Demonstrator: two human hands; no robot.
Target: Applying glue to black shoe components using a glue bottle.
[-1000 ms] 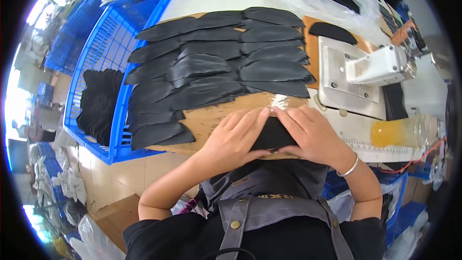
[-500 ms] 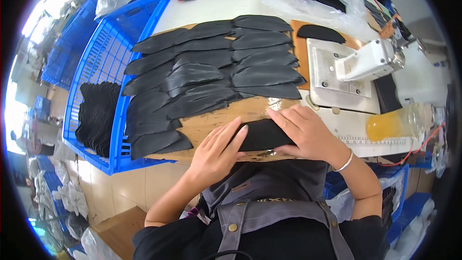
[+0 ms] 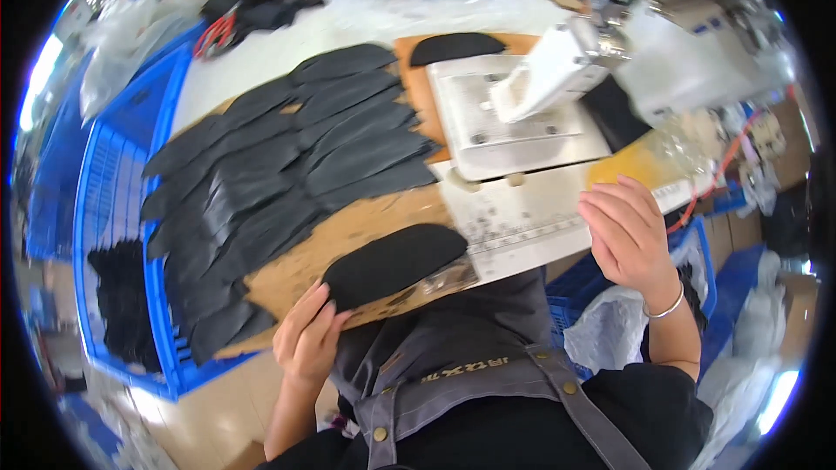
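brown board [image 3: 348,222] beneath black piece [image 3: 396,265], left hand [image 3: 305,335] half-spread at its edge, right hand [image 3: 627,233] half-curled, empty

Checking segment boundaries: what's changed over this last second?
The hands have parted: the right hand let go of the black curved piece and moved right, near the clear container of yellow liquid; the left hand shifted to the piece's left end. The view turned right. Unchanged: overlapping dark leaf-shaped pieces in rows, blue plastic crate.
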